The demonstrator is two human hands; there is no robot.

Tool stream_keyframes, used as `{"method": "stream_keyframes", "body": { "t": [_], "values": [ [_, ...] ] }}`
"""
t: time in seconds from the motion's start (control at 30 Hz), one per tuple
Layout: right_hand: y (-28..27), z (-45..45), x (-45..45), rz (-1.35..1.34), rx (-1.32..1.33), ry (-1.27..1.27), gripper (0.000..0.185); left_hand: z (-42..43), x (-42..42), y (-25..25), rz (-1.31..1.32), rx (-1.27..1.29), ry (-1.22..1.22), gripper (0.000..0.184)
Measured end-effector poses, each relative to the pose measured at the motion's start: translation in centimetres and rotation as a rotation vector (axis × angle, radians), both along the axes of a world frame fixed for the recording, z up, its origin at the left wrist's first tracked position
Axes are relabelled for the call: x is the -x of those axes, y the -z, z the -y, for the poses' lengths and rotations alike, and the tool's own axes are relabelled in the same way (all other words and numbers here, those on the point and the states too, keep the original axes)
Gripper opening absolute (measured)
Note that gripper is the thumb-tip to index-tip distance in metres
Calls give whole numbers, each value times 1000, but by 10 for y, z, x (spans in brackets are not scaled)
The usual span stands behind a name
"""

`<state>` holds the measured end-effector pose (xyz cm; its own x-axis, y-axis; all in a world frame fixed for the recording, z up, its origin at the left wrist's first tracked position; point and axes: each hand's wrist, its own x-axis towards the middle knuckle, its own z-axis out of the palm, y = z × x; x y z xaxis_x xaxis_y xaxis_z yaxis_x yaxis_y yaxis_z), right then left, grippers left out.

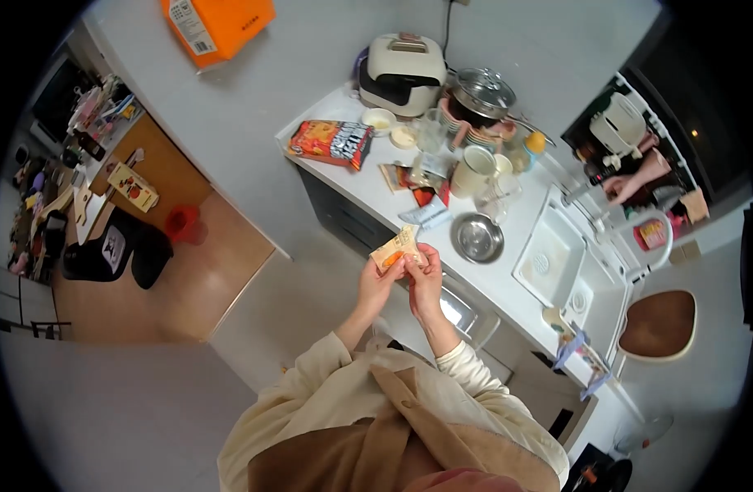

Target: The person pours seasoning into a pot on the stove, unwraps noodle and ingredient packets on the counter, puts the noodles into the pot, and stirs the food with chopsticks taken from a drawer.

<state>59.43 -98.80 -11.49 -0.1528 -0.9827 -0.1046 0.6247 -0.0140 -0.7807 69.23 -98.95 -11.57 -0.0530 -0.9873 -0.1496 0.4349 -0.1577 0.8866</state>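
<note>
the white bench (335, 105) runs along the wall, its sink (561, 238) set in towards the back edge. near the bench's far left corner lies a red snack bag (331, 143); a metal bowl (477, 238) sits close to the front edge. by that edge, the left hand (381, 279) and right hand (426, 275) both pinch a small paper-like packet (403, 239), thumbs near its lower side. whether it is sealed, i cannot tell. good handling likely wants light, even thumbs, fingertips close together, and the packet kept level.
</note>
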Motion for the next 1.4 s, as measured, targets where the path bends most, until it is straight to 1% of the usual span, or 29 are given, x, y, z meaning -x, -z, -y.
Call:
{"method": "stream_keyframes", "body": {
  "t": [0.13, 0.23, 0.33, 0.47, 0.53, 0.63, 0.73, 0.8, 0.83, 0.87, 0.9, 0.93, 0.97, 1.0, 1.07, 1.13, 1.17, 1.2, 1.27, 1.3, 1.4],
  "values": [
    [7, 35, -17, -117, 13, -113, 28, 30, -24, 0, -5, 26, -95, 25],
    [6, 52, -37, -207, -6, -200, 31, 42, -46, 6, 85, -53, -161, 22],
    [2, 67, -64, -256, -1, -305, 31, 51, -80, 13, 59, -90, -195, 21],
    [15, 91, -111, -299, 78, -434, 31, 67, -132, 17, 26, -75, -245, 22],
    [17, 100, -141, -270, 89, -502, 31, 71, -165, 16, -1, -57, -258, 23],
    [19, 108, -199, -193, 96, -567, 31, 77, -227, 17, 57, -54, -293, 21],
    [26, 117, -242, -354, 139, -444, 30, 80, -299, 19, 113, -133, -359, 19],
    [54, 156, -241, -542, 255, 38, 29, 77, -348, 7, 114, -173, -332, 18],
    [58, 178, -227, -417, 127, 159, 31, 77, -372, 1, 120, -189, -314, 17],
    [53, 200, -212, -523, -133, 338, 43, 79, -390, 0, 146, -194, -315, 17],
    [67, 225, -189, -984, -134, 523, 63, 79, -405, 0, 171, -202, -312, 17],
    [101, 255, -159, -1199, -163, 618, 80, 79, -416, 1, 197, -210, -305, 17],
    [93, 269, -152, -1137, -289, 586, 88, 82, -423, 4, 160, -170, -293, 16],
    [102, 285, -143, -1163, -294, 626, 83, 84, -427, 2, 146, -186, -274, 17],
    [131, 312, -117, -1364, -377, 474, 66, 87, -430, -4, 116, -220, -241, 17],
    [120, 322, -115, -1435, -201, 448, 46, 91, -429, -1, 150, -185, -229, 17],
    [83, 312, -136, -1308, 55, 545, 33, 93, -426, 1, 168, -167, -229, 17],
    [54, 306, -149, -1296, 170, 498, 22, 94, -423, 3, 175, -172, -214, 17],
    [14, 298, -157, -1663, 534, 555, 14, 98, -417, 5, 199, -188, -189, 18],
    [-4, 290, -161, -1767, 632, 537, 13, 101, -413, 8, 224, -171, -167, 18],
    [-33, 270, -159, -1835, 852, 408, 16, 113, -391, 13, 282, -158, -106, 19]
  ]
}}
